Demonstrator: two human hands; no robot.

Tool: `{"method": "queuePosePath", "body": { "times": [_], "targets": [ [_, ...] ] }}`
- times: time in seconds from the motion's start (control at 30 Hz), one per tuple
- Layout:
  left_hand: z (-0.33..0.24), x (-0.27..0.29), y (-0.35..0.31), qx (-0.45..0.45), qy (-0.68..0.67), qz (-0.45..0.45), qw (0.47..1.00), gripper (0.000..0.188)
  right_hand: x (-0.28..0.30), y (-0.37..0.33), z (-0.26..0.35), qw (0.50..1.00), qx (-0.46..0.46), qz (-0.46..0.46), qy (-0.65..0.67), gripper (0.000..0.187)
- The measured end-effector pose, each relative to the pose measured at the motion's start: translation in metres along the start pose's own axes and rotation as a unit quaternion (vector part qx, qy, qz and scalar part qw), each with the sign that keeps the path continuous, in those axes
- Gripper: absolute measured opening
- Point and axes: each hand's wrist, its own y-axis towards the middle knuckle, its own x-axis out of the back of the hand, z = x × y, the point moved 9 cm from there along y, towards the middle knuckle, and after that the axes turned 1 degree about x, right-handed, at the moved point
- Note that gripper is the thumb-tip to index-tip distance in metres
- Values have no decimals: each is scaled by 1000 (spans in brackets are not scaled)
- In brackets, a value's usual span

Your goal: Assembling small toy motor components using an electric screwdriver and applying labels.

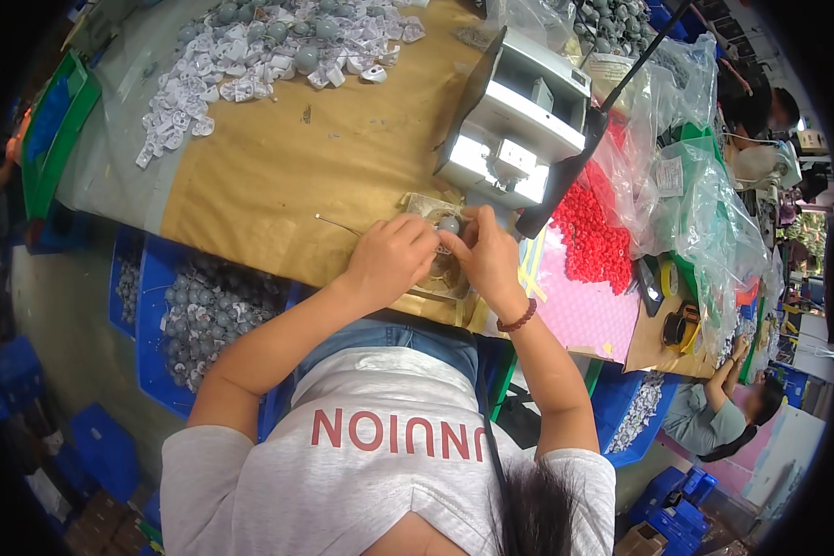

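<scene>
Over a small square fixture [433, 202] at the table's near edge, my two hands work close together. A round grey ball [448, 224] sits between their fingertips. My left hand [394, 259] is closed, fingers curled inward beside the ball; what they grip is hidden. From behind its knuckles a thin pale rod or wire [339, 224] sticks out to the left. My right hand [487, 252], a dark red bead bracelet at its wrist, is closed at the ball's right side, thumb and fingers bent in. Whether it grips the ball or a small part beside it is hidden.
A white-and-grey machine [519, 120] stands just beyond my right hand. Translucent white parts and grey balls [250, 69] lie piled at far left; red parts [588, 232] lie at right. Blue bins [150, 347] flank me below the table. Another person [713, 422] sits far right.
</scene>
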Motion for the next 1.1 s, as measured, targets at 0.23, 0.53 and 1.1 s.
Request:
{"method": "queuePosePath", "body": {
  "times": [0.23,0.53,1.1],
  "targets": [
    [-4,-2,20,35,39,-25,998,31,17,-1,-4,990,48,-64,116,56],
    [-7,-2,19,20,38,-22,999,34,80,48,-115,907,-128,-205,345,48],
    [-3,-3,19,27,21,-29,999,32,137,109,35,879,83,-250,398,19]
  ]
}}
